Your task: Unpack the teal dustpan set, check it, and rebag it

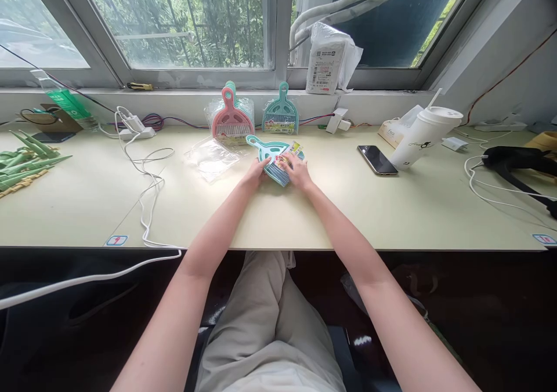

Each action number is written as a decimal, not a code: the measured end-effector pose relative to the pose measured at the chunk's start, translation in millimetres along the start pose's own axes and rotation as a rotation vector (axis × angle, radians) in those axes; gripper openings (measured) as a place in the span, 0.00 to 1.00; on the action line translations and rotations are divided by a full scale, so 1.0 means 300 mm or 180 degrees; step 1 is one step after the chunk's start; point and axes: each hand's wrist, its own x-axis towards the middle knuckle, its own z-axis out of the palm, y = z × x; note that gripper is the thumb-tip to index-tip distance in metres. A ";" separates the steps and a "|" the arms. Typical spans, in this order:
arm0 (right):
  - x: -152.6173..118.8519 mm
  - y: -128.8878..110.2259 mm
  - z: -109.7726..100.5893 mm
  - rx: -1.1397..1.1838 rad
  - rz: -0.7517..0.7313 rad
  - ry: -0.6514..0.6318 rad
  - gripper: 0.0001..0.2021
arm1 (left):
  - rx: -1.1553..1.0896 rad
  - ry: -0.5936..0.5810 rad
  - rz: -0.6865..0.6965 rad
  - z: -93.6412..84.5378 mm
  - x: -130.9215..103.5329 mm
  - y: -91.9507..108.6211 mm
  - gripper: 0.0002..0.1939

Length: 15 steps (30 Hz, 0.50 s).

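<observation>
The cream worktop [391, 212] spans the middle of the frame beneath a window sill. At upper centre a pink mini dustpan set [232, 116] and a teal mini dustpan set [281, 113] lean upright against the sill, seemingly parked there out of the way. Right of centre stand a tilted white lidded cup [424, 134] and a dark phone [377, 159]; an empty clear bag [211, 157] lies left of centre. At mid-frame a blue mini dustpan set [270, 154] lies flat, handle pointing up-left. Both forearms reach straight forward: the left hand [256, 174] pinches its near-left edge, steadying it, while the right hand [297, 171] rests fingers curled on its label, grip pressed down onto it
</observation>
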 end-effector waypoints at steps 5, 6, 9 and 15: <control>-0.033 -0.040 0.038 -0.0188 -0.0091 -0.0766 0.27 | -0.0177 0.0212 0.0118 -0.009 0.002 0.010 0.17; -0.034 -0.042 0.034 -0.0121 -0.0128 -0.0734 0.26 | -0.0193 0.0229 0.0153 -0.011 0.000 0.014 0.16; -0.030 -0.047 0.015 0.0083 -0.0237 -0.0664 0.24 | -0.0253 0.0233 0.0280 -0.013 -0.011 0.026 0.17; -0.031 -0.058 0.004 0.0214 -0.0275 -0.0660 0.23 | -0.0070 0.0305 0.0296 -0.019 -0.015 0.033 0.24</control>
